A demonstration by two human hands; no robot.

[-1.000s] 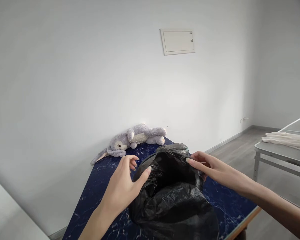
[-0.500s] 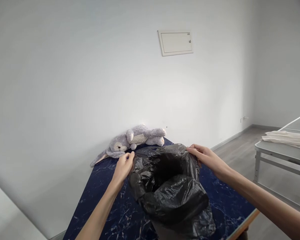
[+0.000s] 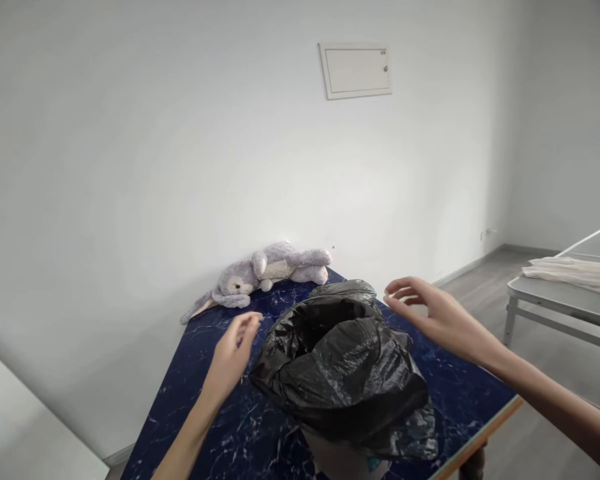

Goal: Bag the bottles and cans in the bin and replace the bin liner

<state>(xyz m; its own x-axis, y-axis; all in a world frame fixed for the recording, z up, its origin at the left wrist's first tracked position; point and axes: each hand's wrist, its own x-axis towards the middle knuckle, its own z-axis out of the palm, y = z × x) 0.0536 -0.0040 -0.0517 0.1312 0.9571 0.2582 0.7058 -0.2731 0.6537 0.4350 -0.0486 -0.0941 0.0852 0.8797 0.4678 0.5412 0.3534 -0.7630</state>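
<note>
A black plastic bag (image 3: 350, 360) with an open mouth is draped over the rim of a pale bin (image 3: 337, 457), of which only the lower part shows. To the left of the bag, my left hand (image 3: 236, 343) is apart from it, fingers loosely curled and holding nothing. My right hand (image 3: 420, 310) hovers off the bag's far right side, fingers parted from the thumb and nothing between them. The inside of the bag is dark.
A grey plush rabbit (image 3: 275, 267) lies on its side along the wall at the back of the dark blue marbled table (image 3: 195, 393). On the right stands a metal-framed rack (image 3: 565, 293) with folded white cloth (image 3: 575, 272). A panel (image 3: 357, 70) is set in the wall.
Both hands have let go of the bag's rim and moved outward from it. The bag's edge now hangs lower around the bin.
</note>
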